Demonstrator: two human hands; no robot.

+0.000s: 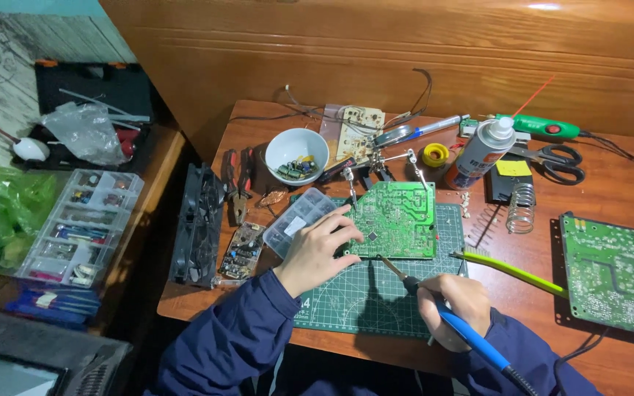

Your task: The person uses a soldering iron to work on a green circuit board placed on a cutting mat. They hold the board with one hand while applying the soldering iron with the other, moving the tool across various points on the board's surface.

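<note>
Fingers [445, 312] of the right hand [455, 306] wrap tight around a blue-handled soldering iron [434, 308], whose long axis slants up-left, tip touching the near edge of the green circuit board [398, 220]. Left hand [318, 248] rests curled on that board's left edge (fingertips pressed to it, gripping nothing I can make out). Right of the board and farther back stands a white spray can [478, 152] with a red-and-blue label; beside the can lies a yellow square note [513, 167].
</note>
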